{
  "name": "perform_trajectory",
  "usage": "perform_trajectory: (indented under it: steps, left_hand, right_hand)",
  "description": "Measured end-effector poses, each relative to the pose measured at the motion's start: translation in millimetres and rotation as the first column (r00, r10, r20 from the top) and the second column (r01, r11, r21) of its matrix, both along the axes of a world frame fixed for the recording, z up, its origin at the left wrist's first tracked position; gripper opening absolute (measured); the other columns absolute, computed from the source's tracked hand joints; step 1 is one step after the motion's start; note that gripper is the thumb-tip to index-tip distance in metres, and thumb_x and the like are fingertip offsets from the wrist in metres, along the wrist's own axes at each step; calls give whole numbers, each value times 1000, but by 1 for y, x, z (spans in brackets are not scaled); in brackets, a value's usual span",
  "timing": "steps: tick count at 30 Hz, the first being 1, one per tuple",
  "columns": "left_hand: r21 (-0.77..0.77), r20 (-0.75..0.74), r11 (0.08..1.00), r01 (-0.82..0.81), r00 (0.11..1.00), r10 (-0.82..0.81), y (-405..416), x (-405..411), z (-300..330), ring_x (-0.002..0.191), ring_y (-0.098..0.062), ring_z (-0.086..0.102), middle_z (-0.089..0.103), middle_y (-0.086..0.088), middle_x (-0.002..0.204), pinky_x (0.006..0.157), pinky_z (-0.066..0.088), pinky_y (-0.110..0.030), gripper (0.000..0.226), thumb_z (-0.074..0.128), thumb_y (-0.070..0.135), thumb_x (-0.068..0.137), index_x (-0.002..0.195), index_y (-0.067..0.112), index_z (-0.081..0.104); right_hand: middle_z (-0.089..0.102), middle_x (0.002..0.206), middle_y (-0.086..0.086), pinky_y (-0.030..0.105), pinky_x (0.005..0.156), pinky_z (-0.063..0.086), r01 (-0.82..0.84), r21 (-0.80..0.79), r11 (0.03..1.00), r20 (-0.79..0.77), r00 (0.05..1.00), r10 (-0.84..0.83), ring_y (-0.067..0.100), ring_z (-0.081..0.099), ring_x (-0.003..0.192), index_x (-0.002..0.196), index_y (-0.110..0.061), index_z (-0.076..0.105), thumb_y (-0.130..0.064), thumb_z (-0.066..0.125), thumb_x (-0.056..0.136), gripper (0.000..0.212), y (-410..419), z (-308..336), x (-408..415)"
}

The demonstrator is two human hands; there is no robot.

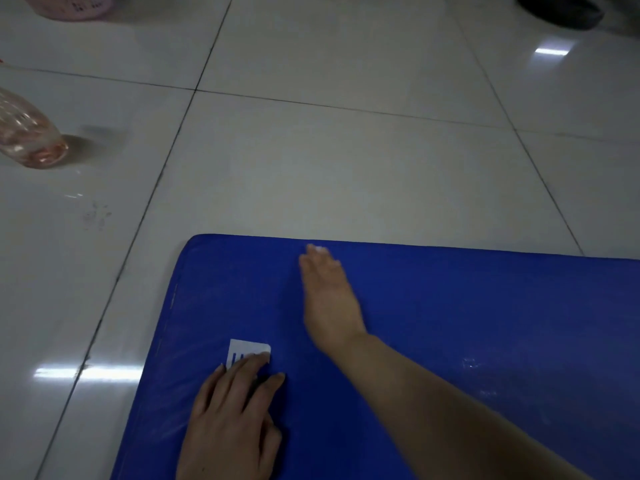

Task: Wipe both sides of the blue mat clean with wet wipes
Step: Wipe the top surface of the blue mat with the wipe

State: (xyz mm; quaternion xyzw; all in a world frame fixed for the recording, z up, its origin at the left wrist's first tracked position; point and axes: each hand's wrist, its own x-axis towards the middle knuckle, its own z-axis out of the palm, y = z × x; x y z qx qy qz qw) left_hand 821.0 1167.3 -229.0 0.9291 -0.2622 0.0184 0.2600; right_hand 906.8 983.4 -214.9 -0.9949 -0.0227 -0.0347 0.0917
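- A flat, padded blue mat (450, 341) with rounded corners is laid on a glossy white tiled floor (311, 150); its far left corner is seen in the head view, and the rest runs out of frame to the right and below.
- The left hand (232, 420) is pressed palm-down on the mat near its left edge, fingers straight and spread, nothing grasped.
- A small white label (247, 349) with blue stripes is partly covered by the left fingertips.
- The right hand (327, 299) is stretched forward to the mat's far edge, fingers extended and flat against the surface.
- A small white wet wipe (318, 250) is glimpsed under the right fingertips, pressed against the mat rather than pinched; blur hides its outline.
- A clear pinkish plastic bottle (29, 133) is seen on the floor at far left, well apart from the mat.
- A pink container (69, 5) is cut off at the top left, and a dark rounded object (561, 10) at the top right.
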Motion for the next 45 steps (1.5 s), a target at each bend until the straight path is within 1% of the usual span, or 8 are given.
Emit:
perform_trajectory:
  steps: [5, 12, 17, 20, 23, 28, 36, 45]
  left_hand:
    - [10, -10, 1000, 0, 1000, 0, 0, -1, 2, 117, -20, 49, 61, -5, 125, 110, 21, -35, 47, 45, 28, 66, 109, 24, 65]
    - [34, 10, 999, -21, 1000, 21, -2, -2, 2, 118, -20, 49, 60, -4, 126, 109, 22, -37, 45, 43, 27, 69, 104, 20, 71]
    - [18, 16, 1000, -15, 1000, 15, -1, -2, 1, 117, -21, 49, 59, -4, 126, 110, 21, -36, 45, 44, 27, 68, 107, 23, 65]
    - [21, -2, 1000, -13, 1000, 13, -1, -2, 2, 116, -21, 49, 59, -4, 126, 111, 20, -34, 45, 43, 27, 68, 108, 23, 63]
    - [28, -12, 1000, -10, 1000, 10, -1, -2, 3, 117, -21, 49, 59, -4, 127, 110, 20, -35, 46, 43, 27, 69, 107, 21, 67]
    - [42, -12, 999, -16, 1000, 17, -2, -3, 4, 117, -20, 49, 60, -4, 125, 110, 21, -36, 45, 43, 27, 70, 104, 19, 71]
    - [70, -23, 997, -26, 999, 27, -1, -3, 6, 113, -18, 50, 62, -4, 122, 112, 17, -31, 45, 42, 27, 69, 101, 20, 73]
    - [98, -8, 983, -154, 988, 155, -54, 5, 0, 119, -23, 48, 57, -8, 130, 105, 24, -50, 51, 37, 27, 69, 110, 16, 65]
  right_hand:
    - [40, 145, 21, 43, 110, 29, 76, 18, 997, -5, 997, -76, 35, 41, 133, 136, 6, 43, 9, 71, 66, 76, -21, 1, -7]
    - [3, 160, 9, 33, 120, 5, 486, 4, 874, -85, 871, -484, 23, 2, 147, 151, -4, 9, -2, 30, 100, 54, -121, 7, -51]
    - [42, 143, 22, 43, 109, 36, 150, 45, 988, -30, 988, -148, 35, 43, 132, 136, 7, 42, 5, 70, 69, 72, -35, -9, -33]
    - [49, 140, 17, 45, 105, 30, -62, 49, 997, -86, 994, 66, 31, 48, 128, 131, 3, 53, 5, 79, 55, 80, 0, -10, -33]
    - [53, 135, 19, 45, 101, 40, 68, 1, 998, 8, 998, -68, 33, 53, 123, 128, 5, 55, 7, 79, 56, 75, -36, -11, -35]
    - [-2, 160, 6, 27, 117, -4, 389, -53, 920, -127, 911, -393, 19, -3, 147, 151, -6, 6, -11, 25, 104, 51, -105, 5, -50]
    - [-8, 159, 3, 26, 112, -15, 321, -10, 947, -100, 942, -320, 8, -21, 135, 151, -7, 1, -6, 26, 100, 57, -93, -8, -56]
    - [32, 152, 12, 33, 116, 13, 371, 24, 928, 20, 928, -372, 23, 34, 138, 141, 0, 36, -15, 24, 96, 49, -90, -18, -53]
